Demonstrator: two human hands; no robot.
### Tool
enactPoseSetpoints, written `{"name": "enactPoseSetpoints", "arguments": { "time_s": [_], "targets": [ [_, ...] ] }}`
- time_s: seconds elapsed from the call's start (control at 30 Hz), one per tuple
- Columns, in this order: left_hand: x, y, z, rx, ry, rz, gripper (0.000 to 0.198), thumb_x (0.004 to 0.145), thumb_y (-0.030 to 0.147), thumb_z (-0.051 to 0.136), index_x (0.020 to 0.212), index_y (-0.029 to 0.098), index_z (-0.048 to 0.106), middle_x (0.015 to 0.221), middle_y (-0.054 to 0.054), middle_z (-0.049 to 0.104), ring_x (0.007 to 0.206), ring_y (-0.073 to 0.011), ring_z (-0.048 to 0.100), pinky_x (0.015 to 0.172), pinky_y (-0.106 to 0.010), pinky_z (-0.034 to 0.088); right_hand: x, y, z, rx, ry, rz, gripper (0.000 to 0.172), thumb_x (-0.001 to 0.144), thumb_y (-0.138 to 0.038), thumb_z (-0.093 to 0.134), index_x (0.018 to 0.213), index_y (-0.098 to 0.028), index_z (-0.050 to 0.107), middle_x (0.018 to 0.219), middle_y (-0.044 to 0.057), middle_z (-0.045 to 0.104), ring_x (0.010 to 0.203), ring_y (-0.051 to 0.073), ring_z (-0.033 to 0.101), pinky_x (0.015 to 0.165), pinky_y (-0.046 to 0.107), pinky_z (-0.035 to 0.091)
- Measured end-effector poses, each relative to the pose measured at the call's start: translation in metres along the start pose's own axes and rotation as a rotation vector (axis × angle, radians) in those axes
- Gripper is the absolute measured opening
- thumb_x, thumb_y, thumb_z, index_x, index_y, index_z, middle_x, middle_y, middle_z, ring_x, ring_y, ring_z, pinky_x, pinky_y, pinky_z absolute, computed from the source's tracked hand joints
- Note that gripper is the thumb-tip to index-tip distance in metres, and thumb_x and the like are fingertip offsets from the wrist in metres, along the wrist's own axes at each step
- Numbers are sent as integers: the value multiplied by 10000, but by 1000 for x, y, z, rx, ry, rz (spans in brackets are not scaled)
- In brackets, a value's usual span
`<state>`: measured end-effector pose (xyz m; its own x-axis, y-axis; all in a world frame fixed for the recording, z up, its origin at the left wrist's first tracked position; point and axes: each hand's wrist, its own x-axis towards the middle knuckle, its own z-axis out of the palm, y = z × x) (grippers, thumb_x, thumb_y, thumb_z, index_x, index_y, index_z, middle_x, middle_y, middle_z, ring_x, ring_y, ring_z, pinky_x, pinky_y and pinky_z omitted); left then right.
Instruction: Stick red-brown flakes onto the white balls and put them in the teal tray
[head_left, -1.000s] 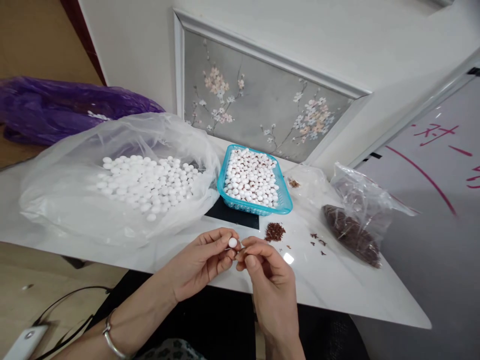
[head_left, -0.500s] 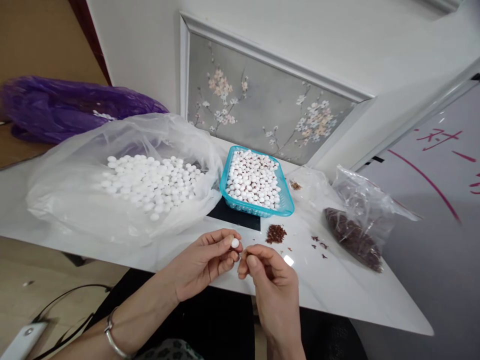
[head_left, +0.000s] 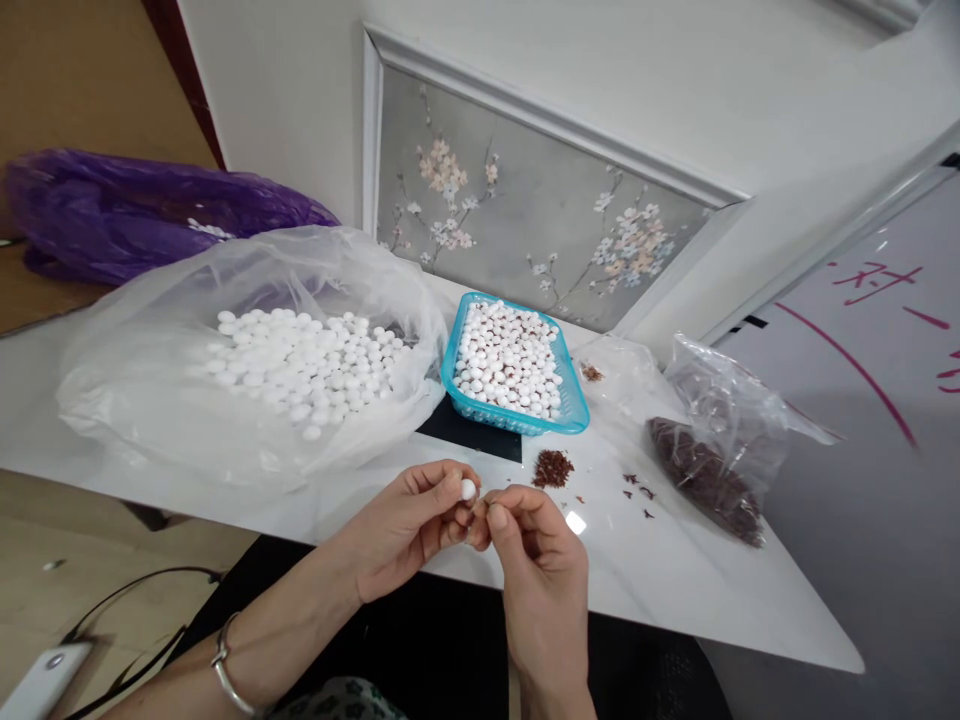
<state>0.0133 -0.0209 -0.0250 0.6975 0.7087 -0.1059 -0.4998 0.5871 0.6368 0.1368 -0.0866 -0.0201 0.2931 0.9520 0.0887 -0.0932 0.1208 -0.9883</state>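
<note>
Between thumb and fingertips, my left hand (head_left: 416, 525) pinches a small white ball (head_left: 468, 489), near the table's front edge. Just to its right, my right hand (head_left: 536, 560) is closed in a pinch on something too small to make out. The fingertips of both hands nearly meet or touch. Past the hands lies a small heap of reddish-brown bits (head_left: 553, 468). Behind it stands a blue plastic basket (head_left: 577, 408) filled with white balls, with brown bits among them. At left, a large clear plastic bag (head_left: 142, 400) lies spread around many loose white balls (head_left: 300, 360).
A clear bag of dark brown dried material (head_left: 701, 480) rests at right, near several loose dark bits (head_left: 646, 492). Another clear bag (head_left: 622, 370) lies behind. A purple bag (head_left: 97, 215) is at far left. A framed flower picture (head_left: 517, 170) and a whiteboard (head_left: 862, 390) bound the table.
My right hand has moved slightly left, bringing its fingertips closer to the white ball. My left hand still holds the ball, almost unmoved.
</note>
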Motion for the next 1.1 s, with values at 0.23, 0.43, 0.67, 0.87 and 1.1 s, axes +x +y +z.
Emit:
{"name": "enactPoseSetpoints", "arguments": {
  "time_s": [0.23,0.43,0.67,0.87,1.1],
  "targets": [
    [2,-1,0,-39,59,22,206,770,310,722,712,122,662,601,7,569,569,-79,537,602,-170,437,0,-6,6,-139,-15,-127,92,900,-251,555,819,-213,577,769,-12,555,702,120,552,657,244,483],
    [2,-2,-1,-52,133,21,164,723,250,772,735,105,698,630,-7,610,578,-66,538,601,-159,444,-1,0,10,-267,26,-209,104,903,-255,530,812,-211,550,791,5,550,717,141,555,648,263,475],
    [1,-2,0,-63,193,50,132,664,202,814,706,120,719,678,-4,642,629,-81,577,647,-176,476,-1,0,10,-372,28,-249,96,909,-227,518,815,-214,529,791,-1,546,706,133,541,637,263,445],
    [0,-2,2,-24,198,64,125,650,196,821,704,134,727,700,-8,657,673,-98,595,699,-199,483,0,2,11,-361,37,-233,103,909,-247,520,811,-215,520,763,-13,533,682,125,527,625,257,442],
    [-1,-5,-3,72,179,78,83,705,198,780,760,158,733,738,-8,664,682,-102,577,710,-225,462,5,-1,7,-305,37,-95,113,883,-301,556,828,-206,525,718,-22,533,641,116,523,605,246,456]
  ]
}}
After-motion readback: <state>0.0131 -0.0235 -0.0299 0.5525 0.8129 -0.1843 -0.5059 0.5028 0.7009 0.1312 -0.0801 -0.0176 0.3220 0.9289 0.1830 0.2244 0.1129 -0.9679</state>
